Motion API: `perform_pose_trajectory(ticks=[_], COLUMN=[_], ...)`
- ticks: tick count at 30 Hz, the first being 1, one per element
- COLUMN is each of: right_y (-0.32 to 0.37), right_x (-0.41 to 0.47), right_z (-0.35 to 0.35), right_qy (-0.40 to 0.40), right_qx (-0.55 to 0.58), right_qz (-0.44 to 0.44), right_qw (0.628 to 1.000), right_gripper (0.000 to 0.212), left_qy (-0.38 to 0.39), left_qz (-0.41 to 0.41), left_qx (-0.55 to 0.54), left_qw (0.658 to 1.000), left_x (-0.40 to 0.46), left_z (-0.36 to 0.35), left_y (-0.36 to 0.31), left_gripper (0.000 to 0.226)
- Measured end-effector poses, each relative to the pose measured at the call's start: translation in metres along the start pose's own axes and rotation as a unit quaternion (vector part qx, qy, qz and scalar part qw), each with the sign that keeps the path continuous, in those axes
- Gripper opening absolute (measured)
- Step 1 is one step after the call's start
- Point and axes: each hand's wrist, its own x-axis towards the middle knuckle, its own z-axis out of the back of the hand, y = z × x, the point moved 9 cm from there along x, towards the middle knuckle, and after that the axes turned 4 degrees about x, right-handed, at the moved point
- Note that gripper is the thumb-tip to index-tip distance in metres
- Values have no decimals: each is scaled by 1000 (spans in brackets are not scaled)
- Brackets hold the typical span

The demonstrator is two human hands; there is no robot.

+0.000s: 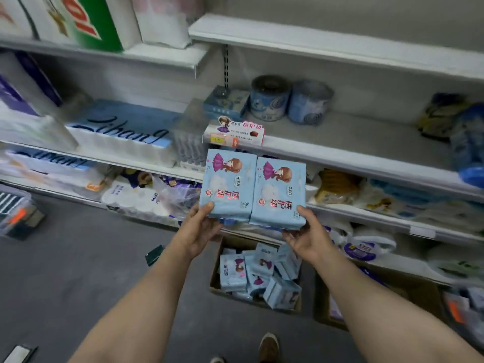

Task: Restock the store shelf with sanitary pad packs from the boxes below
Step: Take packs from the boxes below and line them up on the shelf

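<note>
Hands: left hand [200,226] gripped the lower corner of the left pack [227,185], thumb on top, fingers curled beneath; right hand [305,233] held the right pack [278,193] the same way
Packs: 2 blue packs were side by side, touching, raised in front of the shelf [348,134] edge, just below the matching label card [235,132]; more packs seemed stacked under them
Progress: shelf space behind the card looked bare, so stocking seemed barely begun
Left to do: open box [216,263] on the floor below the hands was loosely filled with more packs; a 2nd box [324,305] sat beside it
</note>
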Motion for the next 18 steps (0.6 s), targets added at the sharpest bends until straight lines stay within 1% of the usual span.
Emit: perform_pose_trajectory(ticks=[3, 4, 5, 6, 7, 8, 10, 11, 12, 13, 15, 16, 18], right_y=[19, 25, 31, 37, 44, 50, 61, 68, 71, 76, 86, 91, 104], right_x=[-29, -37, -46, -55, -63, -71, -90, -101, -110, -119, -134, -142, -153], right_z=[-26, -34, -42, -49, -56, -64, -82, -94, -103, -113, -129, -136, -148], right_qy=[24, 35, 44, 58, 72, 86, 120, 147, 175, 200, 237, 249, 263], right_qx=[6, 8, 10, 14, 19, 27, 39, 39, 39, 39, 49, 50, 53], right_qz=[33, 40, 49, 56, 65, 73, 86, 93, 95, 99, 107, 113, 130], right_qw=[999, 999, 998, 997, 995, 993, 988, 984, 979, 974, 964, 961, 955], right_gripper=[32, 29, 28, 31, 37, 45, 62, 73, 85, 94, 99, 100, 101], left_qy=[32, 41, 54, 69, 81, 94, 126, 143, 156, 167, 188, 199, 216], left_qz=[-28, -32, -41, -47, -56, -65, -88, -101, -108, -117, -115, -116, -128], left_qx=[1, -4, -6, -12, -23, -37, -70, -81, -87, -93, -107, -112, -115], left_qw=[999, 999, 998, 996, 995, 993, 986, 981, 978, 975, 970, 967, 961], left_x=[-18, -23, -27, -32, -37, -43, -55, -63, -69, -74, -84, -89, -97], left_z=[-19, -25, -31, -37, -43, -50, -66, -76, -84, -92, -105, -111, -121], left_y=[-39, -50, -62, -73, -85, -97, -118, -131, -139, -151, -169, -179, -197], left_gripper=[44, 44, 50, 62, 74, 79, 64, 61, 66, 79, 114, 122, 124])
